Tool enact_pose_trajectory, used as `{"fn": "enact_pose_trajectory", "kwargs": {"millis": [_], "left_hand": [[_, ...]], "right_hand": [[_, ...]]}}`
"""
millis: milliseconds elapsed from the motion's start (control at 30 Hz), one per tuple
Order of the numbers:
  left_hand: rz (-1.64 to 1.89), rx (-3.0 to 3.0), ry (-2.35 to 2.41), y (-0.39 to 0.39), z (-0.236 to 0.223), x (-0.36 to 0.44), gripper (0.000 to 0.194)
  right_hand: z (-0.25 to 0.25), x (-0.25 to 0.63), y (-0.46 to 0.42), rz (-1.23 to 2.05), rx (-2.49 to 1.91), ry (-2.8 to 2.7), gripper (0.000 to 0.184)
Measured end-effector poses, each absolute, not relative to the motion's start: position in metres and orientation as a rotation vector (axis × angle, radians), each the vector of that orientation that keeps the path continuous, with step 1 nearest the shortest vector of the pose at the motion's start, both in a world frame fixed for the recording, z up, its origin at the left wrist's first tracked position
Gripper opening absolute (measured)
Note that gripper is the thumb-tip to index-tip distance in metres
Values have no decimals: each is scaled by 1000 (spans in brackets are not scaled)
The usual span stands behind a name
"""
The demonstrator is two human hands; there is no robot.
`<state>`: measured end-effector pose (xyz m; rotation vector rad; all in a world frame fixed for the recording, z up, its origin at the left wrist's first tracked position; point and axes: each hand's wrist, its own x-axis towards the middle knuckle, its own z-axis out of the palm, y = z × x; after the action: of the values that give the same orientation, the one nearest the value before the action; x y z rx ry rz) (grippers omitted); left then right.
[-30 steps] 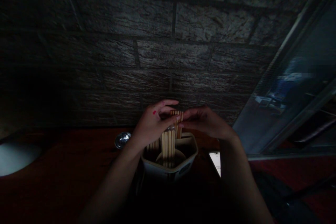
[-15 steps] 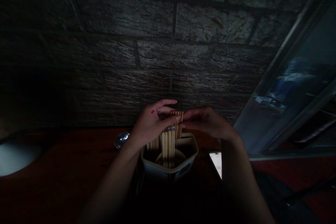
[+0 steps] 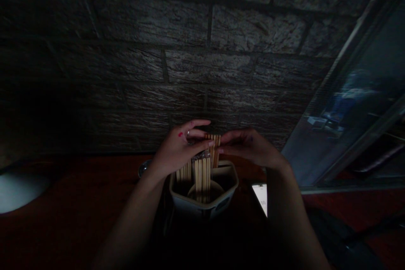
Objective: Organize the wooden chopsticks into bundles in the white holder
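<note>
A light-coloured divided holder (image 3: 232, 185) stands on the dark reddish table, close to the wall. Bundles of wooden chopsticks (image 3: 203, 179) rise from its front and left compartments. At the back, a row of browner chopsticks (image 3: 216, 152) stands upright between my hands. My left hand (image 3: 182, 147) pinches the top of that row from the left, its thumb in front and its index finger stretched out above. From the right, my right hand (image 3: 243, 145) grips the same row between thumb and fingers. Clear plastic shows near my left thumb.
A phone (image 3: 262, 197) with a lit screen lies right of the holder, partly behind my right forearm. A shiny round metal object (image 3: 144, 168) sits left, partly covered by my left wrist. Behind rises a stone-block wall (image 3: 190, 67); a glass panel (image 3: 341, 105) borders the right.
My left hand has shifted slightly left, and its forearm now covers more of the shiny round object. The right hand and the holder have hardly moved.
</note>
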<state>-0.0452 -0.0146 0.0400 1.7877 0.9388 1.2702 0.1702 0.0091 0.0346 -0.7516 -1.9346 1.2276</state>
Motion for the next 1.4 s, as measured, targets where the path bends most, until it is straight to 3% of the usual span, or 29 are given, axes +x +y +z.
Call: {"fn": "enact_pose_trajectory", "kwargs": {"millis": [333, 533, 833, 1000, 1167, 1400], "left_hand": [[1349, 1779, 952, -20, 50, -65, 50], [1594, 1676, 1037, -28, 61, -76, 43], [1859, 1754, 1193, -43, 67, -82, 16], [2042, 1736, 1149, -48, 69, -79, 6], [2285, 1566, 1014, -45, 69, -74, 1], [2417, 1406, 868, -49, 70, -73, 32]], "right_hand": [[39, 173, 7, 1224, -720, -1722, 31], [44, 182, 10, 1052, -768, -1480, 24], [42, 182, 15, 990, -724, -1355, 24], [47, 181, 14, 762, -790, -1243, 25], [54, 183, 8, 607, -678, -1056, 49], [67, 181, -18, 505, -609, -918, 48]]}}
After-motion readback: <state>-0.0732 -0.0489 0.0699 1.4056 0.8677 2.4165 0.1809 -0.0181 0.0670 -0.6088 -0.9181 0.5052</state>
